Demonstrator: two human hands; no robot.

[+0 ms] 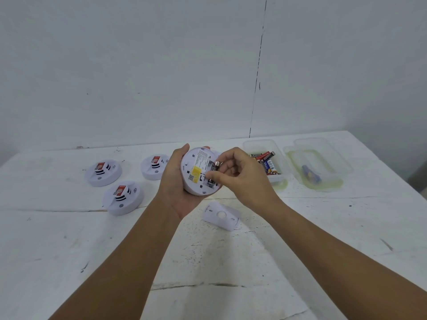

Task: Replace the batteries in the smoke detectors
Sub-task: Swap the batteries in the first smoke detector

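Left grip (pixel 178 181): I see it cupping the smoke detector (pixel 198 172), back exposed.
Right grip (pixel 233 174): fingers pinching a battery (pixel 213 173) at its compartment.

No text legible; print on held detector (pixel 198 172) label, red stickers, batteries (pixel 265 161) too small to read.

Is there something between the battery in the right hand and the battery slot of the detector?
Nothing visible blocks it. The right hand pinches the battery right at the open compartment of the smoke detector, which the left hand holds. The removed cover lies apart on the table.
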